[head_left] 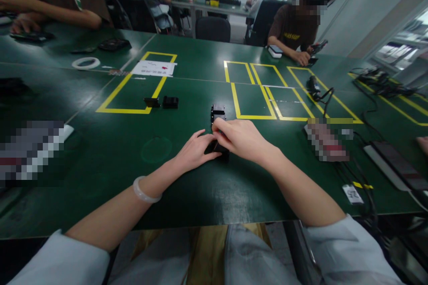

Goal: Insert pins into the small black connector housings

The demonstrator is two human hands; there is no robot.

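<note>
A long black part [219, 110], which looks like plastic, lies on the green table between my hands, pointing away from me. My left hand [195, 151] grips its near end from the left, with the thumb below and the fingers above. My right hand [242, 138] is over the middle of the same part, its thumb and index finger pinched together. What those fingertips hold is hidden. Farther left, a small black block [170, 102] sits beside another black piece [152, 102] at a yellow tape line.
Yellow tape outlines [256, 118] mark the green table [187, 205]. A white sheet [154, 68] and a tape roll [86, 63] lie at the back left. Devices with black cables [361, 178] occupy the right side. Other people sit around the tables.
</note>
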